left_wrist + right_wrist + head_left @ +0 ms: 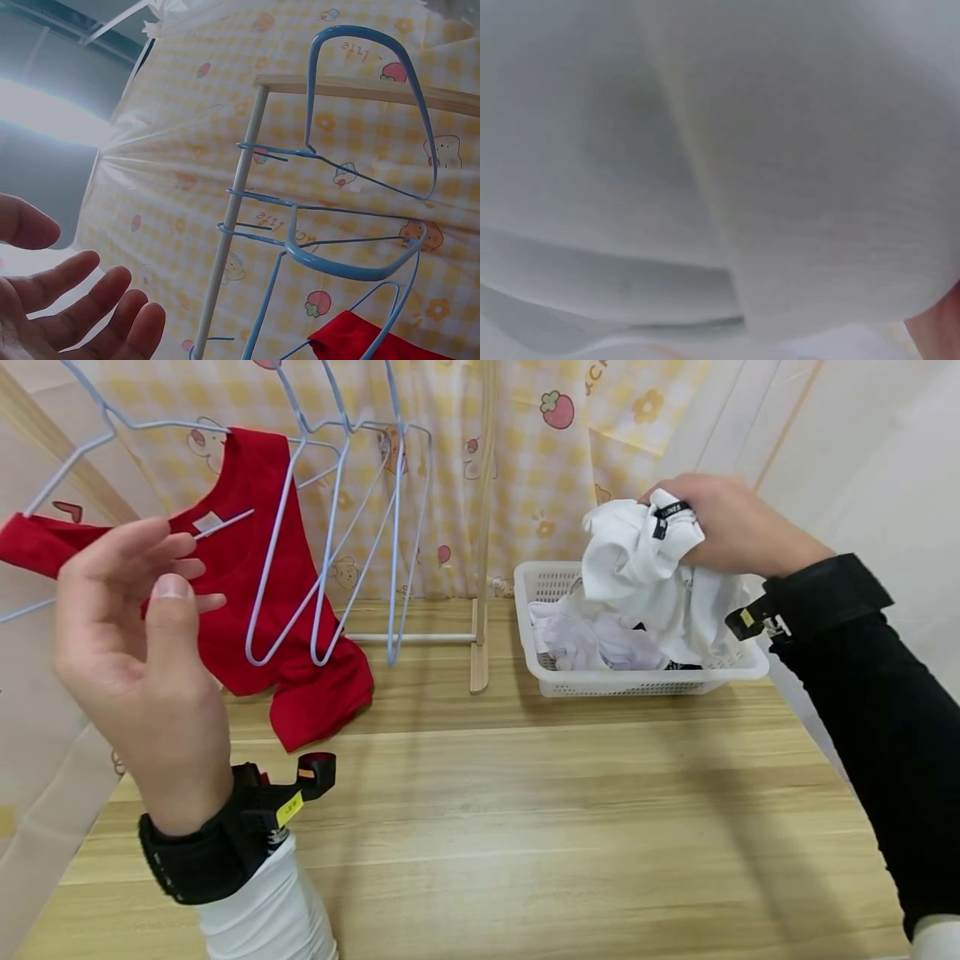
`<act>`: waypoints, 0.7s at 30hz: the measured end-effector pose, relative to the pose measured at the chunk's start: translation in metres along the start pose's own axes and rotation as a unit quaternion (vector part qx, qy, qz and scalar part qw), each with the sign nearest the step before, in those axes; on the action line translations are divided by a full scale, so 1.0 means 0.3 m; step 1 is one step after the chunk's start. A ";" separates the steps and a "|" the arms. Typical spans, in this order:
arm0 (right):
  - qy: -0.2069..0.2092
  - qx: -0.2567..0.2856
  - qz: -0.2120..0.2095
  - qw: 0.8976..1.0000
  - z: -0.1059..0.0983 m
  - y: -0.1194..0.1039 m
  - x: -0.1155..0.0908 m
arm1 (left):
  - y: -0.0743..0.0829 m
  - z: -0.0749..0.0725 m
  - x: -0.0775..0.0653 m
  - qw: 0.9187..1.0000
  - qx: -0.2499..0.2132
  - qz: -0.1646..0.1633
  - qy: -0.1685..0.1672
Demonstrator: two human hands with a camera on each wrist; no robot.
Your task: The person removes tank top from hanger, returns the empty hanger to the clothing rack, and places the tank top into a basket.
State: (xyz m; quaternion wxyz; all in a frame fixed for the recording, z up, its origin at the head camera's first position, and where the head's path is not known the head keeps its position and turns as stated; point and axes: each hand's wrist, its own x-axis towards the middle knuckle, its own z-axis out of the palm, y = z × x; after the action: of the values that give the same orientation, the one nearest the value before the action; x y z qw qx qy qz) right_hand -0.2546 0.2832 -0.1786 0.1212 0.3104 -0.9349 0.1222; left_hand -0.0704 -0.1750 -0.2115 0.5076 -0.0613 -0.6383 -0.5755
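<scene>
In the head view my right hand (pixel 731 527) grips a bunched white garment (pixel 637 556) with a black label, over the white plastic basket (pixel 652 685). White cloth fills nearly all of the right wrist view. More pale clothes (pixel 592 639) lie in the basket under it. At the left, my left hand (pixel 142 652) is raised with loosely bent fingers and holds nothing. Behind it a red sleeveless garment (pixel 255 560) hangs on a blue hanger (pixel 161 424), its lower end reaching the table.
Several bare blue hangers (pixel 352 270) hang from the rack's rod (pixel 236 202). The rack's wooden upright (pixel 480 527) stands left of the basket on the wooden table (pixel 525 827). A yellow checked curtain (pixel 540 468) covers the back.
</scene>
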 end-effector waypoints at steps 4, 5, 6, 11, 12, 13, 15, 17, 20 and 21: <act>-0.031 -0.020 0.002 0.999 0.067 0.103 0.016 | 0.003 0.000 -0.003 1.000 0.012 -0.002 -0.006; -0.040 -0.019 0.005 0.999 0.090 0.127 0.019 | 0.003 0.000 -0.004 1.000 0.014 -0.002 -0.008; -0.050 -0.020 0.011 0.999 0.114 0.149 0.022 | 0.004 0.000 -0.006 1.000 0.017 -0.001 -0.010; -0.095 -0.016 0.045 0.994 0.239 0.231 0.030 | 0.004 -0.003 -0.010 1.000 0.024 -0.001 -0.013; -0.105 -0.019 0.052 0.993 0.261 0.242 0.031 | 0.004 -0.004 -0.011 1.000 0.024 -0.001 -0.013; -0.117 -0.017 0.063 0.991 0.280 0.250 0.032 | 0.005 -0.005 -0.011 1.000 0.023 -0.002 -0.013; -0.146 -0.019 0.084 0.986 0.314 0.262 0.033 | 0.007 -0.007 -0.012 1.000 0.024 -0.002 -0.014; -0.176 -0.017 0.108 0.978 0.339 0.263 0.034 | 0.010 -0.008 -0.012 0.999 0.029 -0.002 -0.018; -0.224 -0.010 0.135 0.965 0.368 0.262 0.038 | 0.015 -0.011 -0.013 0.999 0.037 -0.004 -0.024; -0.240 -0.007 0.144 0.960 0.376 0.262 0.038 | 0.016 -0.012 -0.014 0.999 0.040 -0.004 -0.026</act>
State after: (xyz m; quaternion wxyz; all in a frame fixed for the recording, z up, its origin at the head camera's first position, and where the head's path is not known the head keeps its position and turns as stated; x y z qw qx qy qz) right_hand -0.3285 0.3037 -0.2934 -0.1239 0.1919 -0.9721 0.0538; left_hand -0.0632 -0.1741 -0.2119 0.4909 -0.0533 -0.6740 -0.5495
